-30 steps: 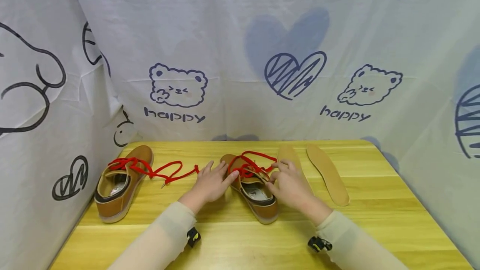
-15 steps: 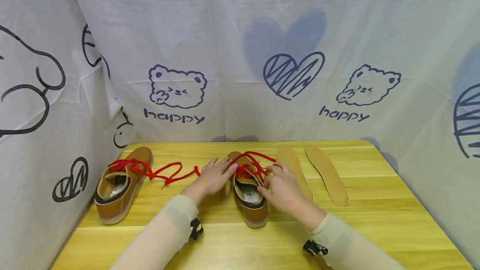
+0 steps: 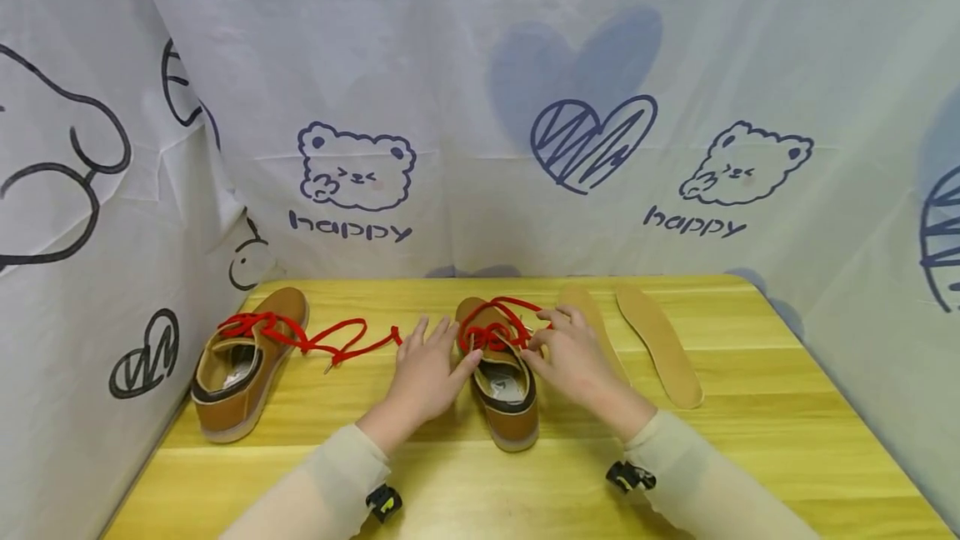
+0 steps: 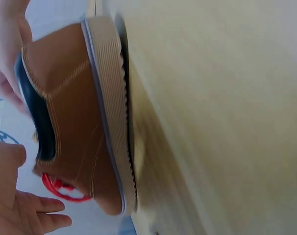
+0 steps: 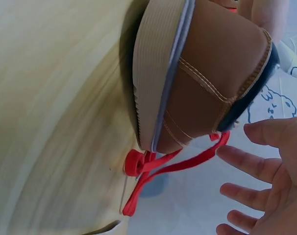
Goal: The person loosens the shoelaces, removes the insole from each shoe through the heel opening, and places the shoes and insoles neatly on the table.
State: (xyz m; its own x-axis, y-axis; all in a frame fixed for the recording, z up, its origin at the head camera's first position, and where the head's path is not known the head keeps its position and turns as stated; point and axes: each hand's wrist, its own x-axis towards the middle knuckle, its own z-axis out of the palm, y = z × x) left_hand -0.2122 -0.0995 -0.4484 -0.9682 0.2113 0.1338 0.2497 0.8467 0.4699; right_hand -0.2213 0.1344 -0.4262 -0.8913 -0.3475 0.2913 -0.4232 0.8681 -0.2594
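A brown shoe [image 3: 510, 427] stands upright in the middle of the table, heel towards me. Its red lace [image 3: 517, 302] is threaded over the tongue, with loose ends trailing right, also seen as a red lace [image 5: 187, 164] in the right wrist view. At the shoe's left side is my left hand [image 3: 423, 377], fingers extended and thumb close to the collar. My right hand [image 3: 581, 361] is on the other side, fingers loosely bent and spread near the collar and lace. The right wrist view shows no grip; whether the index fingertip touches the lace I cannot tell.
A second brown shoe [image 3: 232, 415] stands at the left edge, its red lace [image 3: 341, 348] stretched across the table towards my left hand. Two tan insoles lie at the right: one insole [image 3: 588, 307] partly behind my right hand, the other insole [image 3: 662, 348] farther right. Printed cloth [image 3: 465, 107] encloses the table.
The middle shoe has turned straighter, its heel swinging left. My right hand has shifted slightly left with it. My left hand's fingers have opened out beside the shoe.
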